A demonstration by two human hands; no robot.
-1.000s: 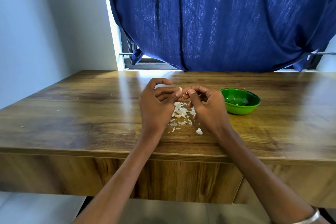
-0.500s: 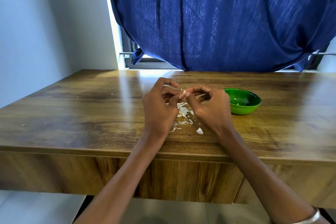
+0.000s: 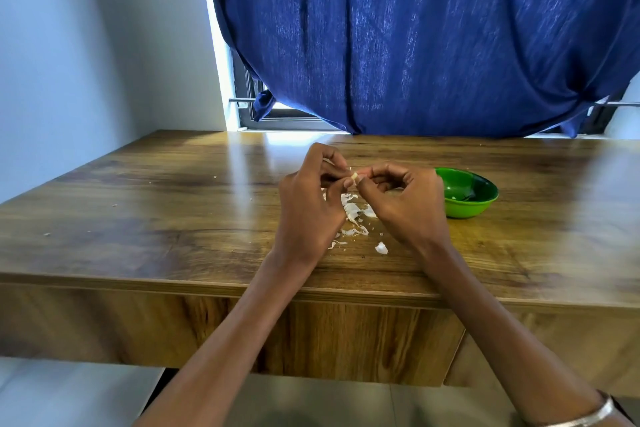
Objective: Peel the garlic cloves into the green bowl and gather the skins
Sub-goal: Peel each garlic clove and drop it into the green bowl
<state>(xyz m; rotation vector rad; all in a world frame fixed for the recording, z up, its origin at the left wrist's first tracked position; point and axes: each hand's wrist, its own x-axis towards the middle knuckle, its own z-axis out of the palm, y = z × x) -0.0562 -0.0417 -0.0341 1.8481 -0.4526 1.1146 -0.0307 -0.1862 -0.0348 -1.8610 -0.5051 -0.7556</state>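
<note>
Both hands up over wooden table (image 3: 145, 218): left hand (image 3: 308, 208) & right hand (image 3: 405, 204) pinch a small garlic clove (image 3: 354, 177) btwn fingertips, held above a loose pile of white skins (image 3: 353, 215). Green bowl (image 3: 467, 192) sits just right of right hand, blue curtain (image 3: 415, 38) hangs behind table.
</note>
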